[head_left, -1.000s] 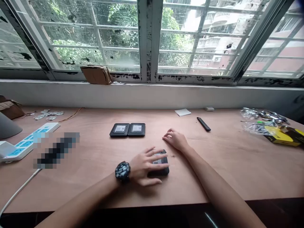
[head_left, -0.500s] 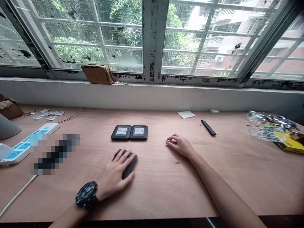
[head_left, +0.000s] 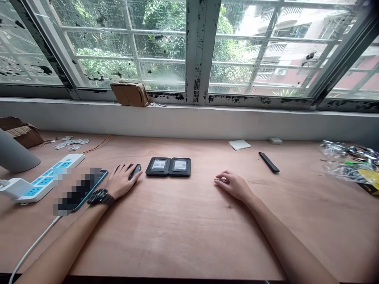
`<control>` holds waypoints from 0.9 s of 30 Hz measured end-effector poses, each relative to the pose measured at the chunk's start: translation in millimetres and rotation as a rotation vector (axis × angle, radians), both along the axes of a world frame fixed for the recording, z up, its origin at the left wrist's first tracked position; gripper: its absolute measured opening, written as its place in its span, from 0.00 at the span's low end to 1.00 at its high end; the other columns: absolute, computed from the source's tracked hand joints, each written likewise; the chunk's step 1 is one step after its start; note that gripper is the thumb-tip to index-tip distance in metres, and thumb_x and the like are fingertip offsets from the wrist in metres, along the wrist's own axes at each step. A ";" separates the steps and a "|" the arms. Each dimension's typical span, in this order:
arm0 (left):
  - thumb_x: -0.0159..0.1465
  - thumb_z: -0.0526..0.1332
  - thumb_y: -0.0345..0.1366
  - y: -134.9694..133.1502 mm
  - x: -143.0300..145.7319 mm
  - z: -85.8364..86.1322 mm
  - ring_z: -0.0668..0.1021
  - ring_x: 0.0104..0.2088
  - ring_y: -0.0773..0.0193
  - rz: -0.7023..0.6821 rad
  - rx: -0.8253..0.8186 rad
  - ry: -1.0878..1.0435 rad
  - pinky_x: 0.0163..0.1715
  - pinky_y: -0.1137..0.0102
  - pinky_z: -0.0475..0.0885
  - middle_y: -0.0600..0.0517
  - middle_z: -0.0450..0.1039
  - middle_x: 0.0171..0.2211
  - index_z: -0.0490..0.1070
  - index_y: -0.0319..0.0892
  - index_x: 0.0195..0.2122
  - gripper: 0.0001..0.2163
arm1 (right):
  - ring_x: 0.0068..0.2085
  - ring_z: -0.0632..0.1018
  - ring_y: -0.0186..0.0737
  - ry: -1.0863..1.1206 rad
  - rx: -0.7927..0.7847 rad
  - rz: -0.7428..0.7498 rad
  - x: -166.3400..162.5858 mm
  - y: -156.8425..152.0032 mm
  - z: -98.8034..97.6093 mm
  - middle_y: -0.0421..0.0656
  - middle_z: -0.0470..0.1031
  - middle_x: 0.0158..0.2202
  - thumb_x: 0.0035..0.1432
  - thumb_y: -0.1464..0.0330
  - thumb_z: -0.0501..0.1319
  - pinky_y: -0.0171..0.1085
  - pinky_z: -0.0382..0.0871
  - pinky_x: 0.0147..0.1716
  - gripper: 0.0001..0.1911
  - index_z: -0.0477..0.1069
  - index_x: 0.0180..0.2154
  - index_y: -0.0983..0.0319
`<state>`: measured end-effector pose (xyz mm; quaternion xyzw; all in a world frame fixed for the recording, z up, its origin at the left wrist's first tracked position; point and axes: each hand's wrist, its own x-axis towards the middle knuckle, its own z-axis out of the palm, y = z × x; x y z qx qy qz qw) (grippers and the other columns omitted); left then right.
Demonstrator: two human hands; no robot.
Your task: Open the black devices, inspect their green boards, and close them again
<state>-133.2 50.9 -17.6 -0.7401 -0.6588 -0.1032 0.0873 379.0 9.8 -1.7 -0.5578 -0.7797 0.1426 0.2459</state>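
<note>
My left hand (head_left: pixel 122 181), with a black watch (head_left: pixel 100 197) on the wrist, lies over a dark computer mouse (head_left: pixel 135 172). Its fingers and thumb straddle the mouse, which is mostly covered. Just right of it two flat black squarish cases (head_left: pixel 158 167) with white labels lie side by side, touching. Resting on the table, my right hand (head_left: pixel 233 184) is closed in a pinch around a small shiny metal-looking piece (head_left: pixel 222 180). The fingers hide most of that piece, so its kind is unclear.
At left are a phone (head_left: pixel 91 191), a white power strip (head_left: pixel 50 177) with a plug and cable, and a grey rounded object (head_left: pixel 14 152). A black strip (head_left: pixel 269 162), white paper (head_left: pixel 239 144) and plastic bags (head_left: pixel 343 171) lie right. A window is behind.
My left hand has slid the mouse forward and left, from in front of the black cases to beside them. My right hand stays in place. The view has shifted slightly left.
</note>
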 end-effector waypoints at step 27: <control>0.71 0.50 0.58 28.9 99.2 0.6 0.64 0.65 0.48 -0.142 0.106 -0.131 0.64 0.53 0.58 0.49 0.65 0.66 0.68 0.51 0.63 0.27 | 0.43 0.80 0.44 0.077 -0.036 0.064 1.6 1.8 -5.3 0.44 0.78 0.47 0.66 0.57 0.60 0.39 0.75 0.42 0.12 0.80 0.42 0.54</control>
